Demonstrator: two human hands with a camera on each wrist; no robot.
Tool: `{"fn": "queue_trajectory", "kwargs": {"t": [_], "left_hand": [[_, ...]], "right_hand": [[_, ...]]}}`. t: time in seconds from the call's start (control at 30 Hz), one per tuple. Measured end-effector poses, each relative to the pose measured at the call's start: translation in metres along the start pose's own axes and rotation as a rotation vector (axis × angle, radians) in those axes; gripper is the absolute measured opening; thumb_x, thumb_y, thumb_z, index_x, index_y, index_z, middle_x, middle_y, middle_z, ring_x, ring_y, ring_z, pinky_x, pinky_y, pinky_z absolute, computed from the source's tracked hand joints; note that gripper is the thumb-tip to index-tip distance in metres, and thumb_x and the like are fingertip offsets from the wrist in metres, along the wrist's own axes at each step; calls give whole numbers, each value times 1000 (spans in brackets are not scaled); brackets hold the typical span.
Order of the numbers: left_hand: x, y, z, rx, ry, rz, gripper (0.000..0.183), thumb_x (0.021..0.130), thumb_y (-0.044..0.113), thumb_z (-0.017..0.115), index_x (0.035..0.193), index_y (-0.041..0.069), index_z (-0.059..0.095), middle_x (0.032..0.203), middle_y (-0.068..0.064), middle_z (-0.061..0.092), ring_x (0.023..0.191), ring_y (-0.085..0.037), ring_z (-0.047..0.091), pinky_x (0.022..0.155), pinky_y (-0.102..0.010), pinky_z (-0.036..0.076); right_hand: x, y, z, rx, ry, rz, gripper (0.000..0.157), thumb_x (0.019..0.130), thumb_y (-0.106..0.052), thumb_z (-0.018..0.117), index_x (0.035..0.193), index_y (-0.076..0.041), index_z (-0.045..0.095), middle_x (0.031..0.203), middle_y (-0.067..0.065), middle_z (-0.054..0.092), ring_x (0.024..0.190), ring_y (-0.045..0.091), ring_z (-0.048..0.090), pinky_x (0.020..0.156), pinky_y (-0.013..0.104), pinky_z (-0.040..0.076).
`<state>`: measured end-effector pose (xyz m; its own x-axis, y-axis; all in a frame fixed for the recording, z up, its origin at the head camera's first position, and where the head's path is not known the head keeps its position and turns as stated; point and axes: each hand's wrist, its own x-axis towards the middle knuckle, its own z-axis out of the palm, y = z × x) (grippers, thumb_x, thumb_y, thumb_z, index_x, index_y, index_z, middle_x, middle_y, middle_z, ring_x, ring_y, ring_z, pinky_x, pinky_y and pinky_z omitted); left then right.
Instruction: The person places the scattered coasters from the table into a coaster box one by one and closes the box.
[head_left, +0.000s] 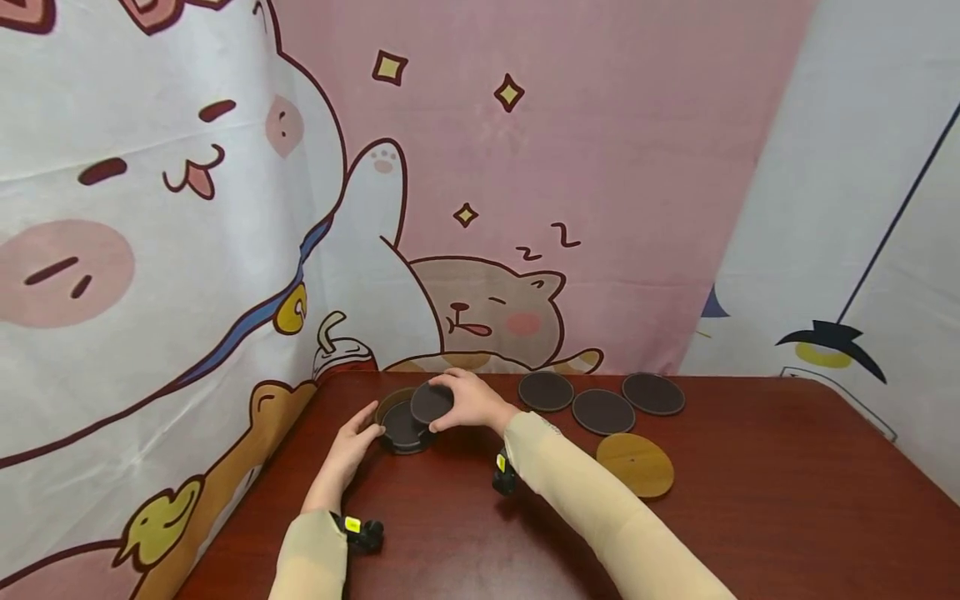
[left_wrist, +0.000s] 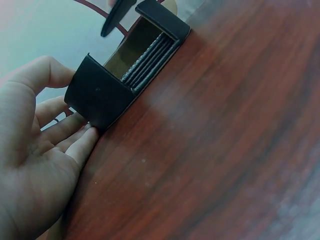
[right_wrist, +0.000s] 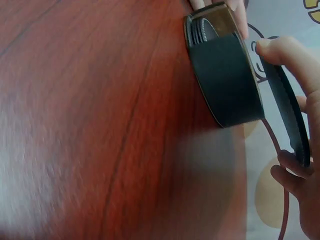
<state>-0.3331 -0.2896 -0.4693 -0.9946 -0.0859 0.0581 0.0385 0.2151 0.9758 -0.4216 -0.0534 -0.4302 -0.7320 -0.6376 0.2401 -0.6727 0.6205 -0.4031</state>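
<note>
A round dark coaster holder [head_left: 406, 450] stands on the table with several stacked coasters [left_wrist: 155, 57] visible through the notch in its wall. My left hand [head_left: 352, 446] holds the holder's left side, thumb toward the front and fingers farther round the wall. Above the holder's right rim, my right hand [head_left: 472, 402] pinches a dark round coaster [head_left: 429, 403] by its edges. In the right wrist view that coaster [right_wrist: 285, 110] is tilted and apart from the holder [right_wrist: 225, 80].
To the right lie three dark coasters, one at the back left [head_left: 546, 392], one in the middle [head_left: 603, 412] and one at the back right [head_left: 653, 394]. A yellow-brown disc [head_left: 636, 465] lies nearer, beside the right sleeve. A printed cloth [head_left: 600, 167] hangs behind the table [head_left: 750, 500].
</note>
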Motion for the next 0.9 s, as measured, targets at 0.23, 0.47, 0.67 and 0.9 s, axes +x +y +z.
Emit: {"fn": "queue_trajectory", "kwargs": {"t": [0.23,0.47,0.67,0.9], "left_hand": [[-1,2,1,5,-2,5,57,84,8,53,136,7,32,139,-14,29,127,-26,23,100,-42,20],[10,-14,0,8,24,-8,56,82,11,55,135,13,36,137,-9,35,125,-23,28,98,-41,24],[9,-14,1,9,26,-19,58,81,14,57,135,14,37,137,-9,35,125,-24,28,98,-42,25],[10,-15,0,0,36,-24,58,80,12,56,135,14,36,137,-9,35,125,-23,28,98,-41,24]], "right_hand": [[4,-7,12,-15,-37,1,80,56,-57,70,126,-26,47,132,7,38,115,23,38,88,38,36],[8,-14,22,28,-75,6,82,56,-58,70,126,-23,47,135,8,34,121,23,33,90,38,36],[11,-19,27,83,-84,-4,83,58,-55,71,128,-19,46,136,9,35,127,21,26,93,38,33],[11,-19,30,118,-79,-4,80,62,-53,70,128,-16,46,138,8,34,128,18,25,94,37,33]]}}
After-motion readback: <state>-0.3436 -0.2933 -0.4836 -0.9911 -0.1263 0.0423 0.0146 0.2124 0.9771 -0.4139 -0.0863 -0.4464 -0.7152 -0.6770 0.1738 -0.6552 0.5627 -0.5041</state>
